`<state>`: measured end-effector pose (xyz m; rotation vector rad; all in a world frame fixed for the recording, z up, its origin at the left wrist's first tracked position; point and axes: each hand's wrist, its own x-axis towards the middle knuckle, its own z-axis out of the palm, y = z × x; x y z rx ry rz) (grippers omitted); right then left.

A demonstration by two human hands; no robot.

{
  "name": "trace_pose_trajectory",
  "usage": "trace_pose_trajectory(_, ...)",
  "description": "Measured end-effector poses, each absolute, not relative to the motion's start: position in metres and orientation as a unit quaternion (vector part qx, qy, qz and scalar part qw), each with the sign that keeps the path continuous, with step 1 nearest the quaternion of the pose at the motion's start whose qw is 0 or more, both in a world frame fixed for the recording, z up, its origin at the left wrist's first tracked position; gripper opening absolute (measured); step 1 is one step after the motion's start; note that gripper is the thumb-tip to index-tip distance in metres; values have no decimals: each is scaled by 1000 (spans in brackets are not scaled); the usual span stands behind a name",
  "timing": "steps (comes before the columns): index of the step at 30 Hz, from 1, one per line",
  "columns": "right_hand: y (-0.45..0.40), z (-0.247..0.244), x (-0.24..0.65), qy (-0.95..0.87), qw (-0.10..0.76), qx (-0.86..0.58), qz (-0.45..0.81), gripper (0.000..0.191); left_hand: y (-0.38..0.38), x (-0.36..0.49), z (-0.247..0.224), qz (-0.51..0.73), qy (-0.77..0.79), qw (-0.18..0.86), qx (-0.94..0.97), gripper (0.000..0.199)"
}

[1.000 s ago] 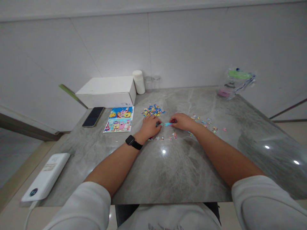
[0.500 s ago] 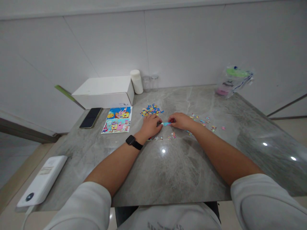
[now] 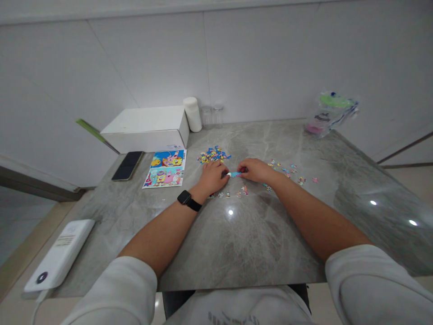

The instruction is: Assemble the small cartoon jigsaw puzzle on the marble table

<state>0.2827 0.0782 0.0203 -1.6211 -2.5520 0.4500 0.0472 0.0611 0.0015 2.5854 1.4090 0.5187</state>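
Observation:
Between my two hands lies a short strip of joined jigsaw puzzle pieces (image 3: 234, 174), light blue with some white and pink. My left hand (image 3: 214, 176), with a black watch on its wrist, pinches the strip's left end. At the right end, the fingers of my right hand (image 3: 252, 169) are closed on it. Behind my left hand is a heap of blue, yellow and pink puzzle pieces (image 3: 214, 154). Loose puzzle pieces (image 3: 245, 190) lie in a row nearer to me, and others (image 3: 293, 170) are scattered right of my right hand. My fingers partly cover the strip.
A picture sheet (image 3: 165, 169) with cartoon figures and a phone (image 3: 127, 166) lie on the left. Behind them stand a white box (image 3: 145, 131), a white bottle (image 3: 192, 115) and two clear jars (image 3: 218, 116). A plastic bag (image 3: 329, 115) sits back right; a white corded device (image 3: 61, 255) lies front left.
Both hands stay almost still at the strip. The whole view has shifted very slightly; the pieces on the table lie as before.

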Motion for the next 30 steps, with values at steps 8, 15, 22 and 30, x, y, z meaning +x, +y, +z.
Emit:
trace_pose_trajectory(8,77,22,282,-831,37,-535,150,17,60,44,1,175,469,61,863,18)
trace_pose_trajectory(15,78,21,282,-832,37,-534,146,16,58,38,4,168,486,48,856,16)
trace_pose_trajectory(22,80,18,284,-839,42,-524,141,18,56,37,7,159,479,48,862,17)
trace_pose_trajectory(30,80,17,286,-833,55,-531,146,17,60,33,5,189,478,66,855,18)
